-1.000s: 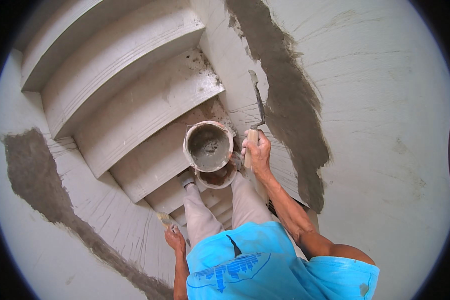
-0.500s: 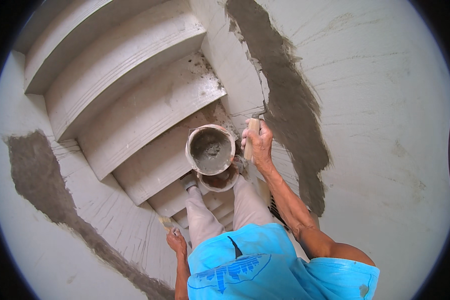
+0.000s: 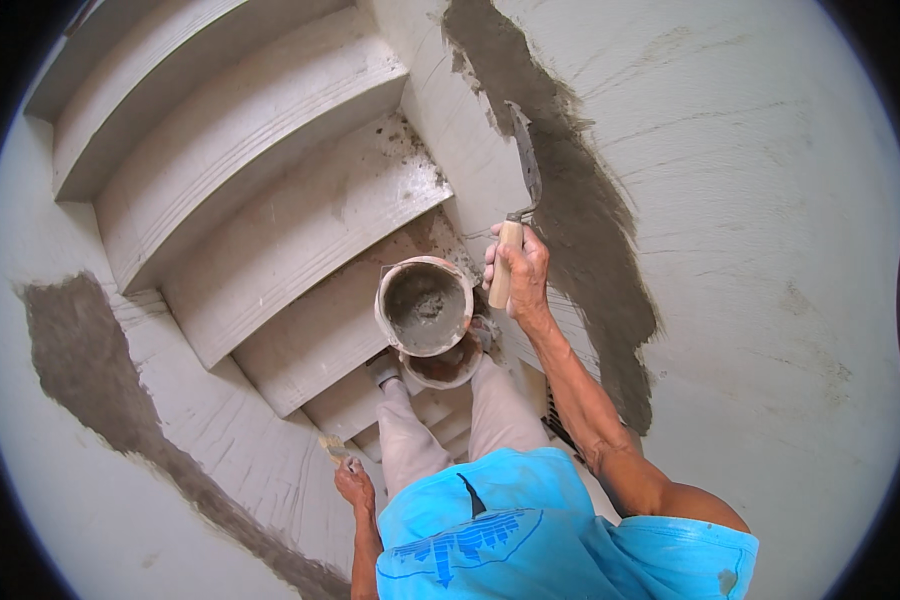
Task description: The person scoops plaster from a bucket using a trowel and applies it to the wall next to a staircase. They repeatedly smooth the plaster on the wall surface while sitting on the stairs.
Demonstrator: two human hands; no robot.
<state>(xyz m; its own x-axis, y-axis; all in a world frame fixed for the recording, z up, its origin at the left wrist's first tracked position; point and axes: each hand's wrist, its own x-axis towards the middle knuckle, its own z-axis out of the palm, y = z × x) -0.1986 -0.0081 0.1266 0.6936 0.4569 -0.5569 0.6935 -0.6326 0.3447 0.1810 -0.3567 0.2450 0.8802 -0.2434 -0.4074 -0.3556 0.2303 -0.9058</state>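
Observation:
My right hand (image 3: 523, 270) grips the wooden handle of a trowel (image 3: 526, 160), whose metal blade points up over the dark wet plaster band (image 3: 600, 280) on the right wall; whether it touches the surface I cannot tell. Low on the left, my left hand (image 3: 355, 483) holds a paintbrush (image 3: 333, 448) with pale bristles. Between my hands, on the steps by my feet, is a bucket (image 3: 425, 305) of grey wet mortar, with a second container (image 3: 440, 370) of brownish contents partly hidden beneath or behind it.
Curved pale steps (image 3: 240, 170) climb toward the upper left. The left wall (image 3: 220, 430) carries another dark plaster patch (image 3: 80, 350) and scored lines. My legs (image 3: 410, 430) stand on the lower steps, and a dark grille-like strip (image 3: 560, 420) shows beside my right forearm.
My right hand has moved upward with the trowel, whose blade now lies farther over the dark plaster. The steps and bucket sit slightly lower in the picture. My left hand still holds the brush.

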